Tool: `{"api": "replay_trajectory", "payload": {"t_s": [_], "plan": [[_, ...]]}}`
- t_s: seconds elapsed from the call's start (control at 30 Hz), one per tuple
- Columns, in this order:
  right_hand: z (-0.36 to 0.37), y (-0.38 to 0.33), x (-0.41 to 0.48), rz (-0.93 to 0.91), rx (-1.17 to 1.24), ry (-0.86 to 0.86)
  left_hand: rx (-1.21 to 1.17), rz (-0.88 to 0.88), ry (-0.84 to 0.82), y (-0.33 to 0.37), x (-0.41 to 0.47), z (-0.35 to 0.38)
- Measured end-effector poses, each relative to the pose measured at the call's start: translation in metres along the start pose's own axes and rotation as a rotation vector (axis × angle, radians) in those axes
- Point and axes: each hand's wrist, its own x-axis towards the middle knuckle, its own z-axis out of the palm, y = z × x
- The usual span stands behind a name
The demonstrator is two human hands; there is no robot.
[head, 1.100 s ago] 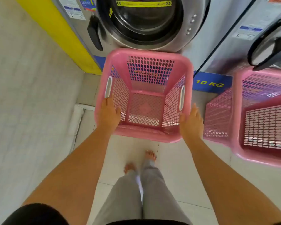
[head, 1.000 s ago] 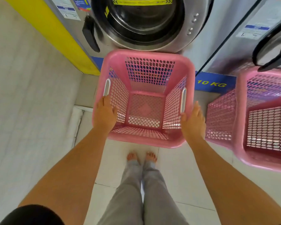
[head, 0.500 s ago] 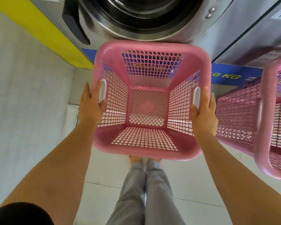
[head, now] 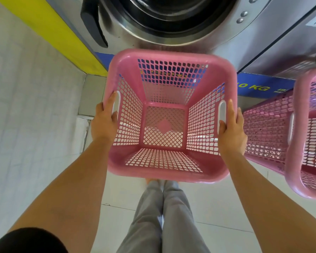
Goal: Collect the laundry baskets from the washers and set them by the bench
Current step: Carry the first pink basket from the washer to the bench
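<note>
An empty pink mesh laundry basket [head: 170, 55] hangs in front of me, just below the round door of a steel washer [head: 171, 19]. My left hand [head: 103, 121] grips its left side at the white handle slot. On the right side, my right hand [head: 231, 128] holds the rim beside the other handle slot. A second pink basket [head: 295, 143] stands to the right, in front of the neighbouring washer, and is cut off by the frame edge.
A white tiled wall [head: 26, 115] and a yellow strip [head: 49, 31] close off the left. A blue "10 KG" plinth [head: 259, 85] runs under the washers. My legs in grey trousers [head: 162, 216] stand on pale floor tiles below the basket.
Both hands slid up along the basket's sides to the handle slots and closed on them. The basket has come up and nearer to me, now covering my feet.
</note>
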Motion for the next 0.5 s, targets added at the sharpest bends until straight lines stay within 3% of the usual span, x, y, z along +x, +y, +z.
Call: {"api": "replay_trajectory", "payload": {"t_s": [0.5], "plan": [[-0.043, -0.064, -0.064, -0.211, -0.001, -0.09, -0.027, -0.244, 0.117, -0.05, -0.116, -0.079]]}}
